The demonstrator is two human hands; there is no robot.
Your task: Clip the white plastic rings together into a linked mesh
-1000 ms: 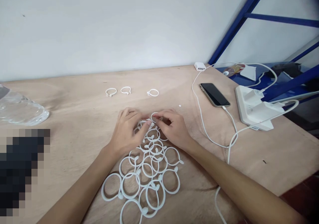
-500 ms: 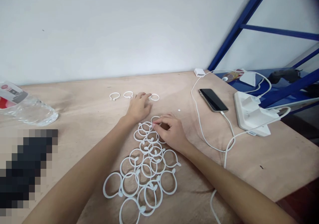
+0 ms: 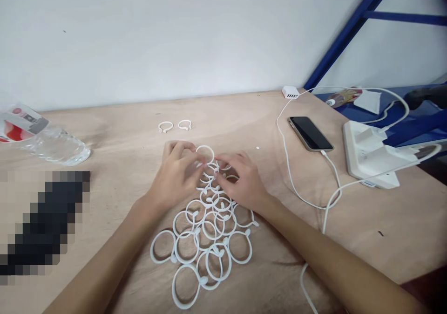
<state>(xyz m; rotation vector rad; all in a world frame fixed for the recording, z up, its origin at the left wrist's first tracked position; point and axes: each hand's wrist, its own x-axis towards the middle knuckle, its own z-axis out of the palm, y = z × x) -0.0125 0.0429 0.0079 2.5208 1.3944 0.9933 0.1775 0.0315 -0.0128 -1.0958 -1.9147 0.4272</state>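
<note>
A plain workroom or small workshop, seen from beside a bare plywood tabletop, white wall behind the tabletop, blue steel rack past its right end, power strip and smartphone on it, white plastic rings heaped mid-tabletop

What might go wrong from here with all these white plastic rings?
Two risks, I'd say. The ring raised between the left hand and right hand seems linked into the pile, so a tug might drag or tangle the linked rings. Also, the white charging cable runs close to the right forearm; a wide arm movement might snag it and pull the phone.
</note>
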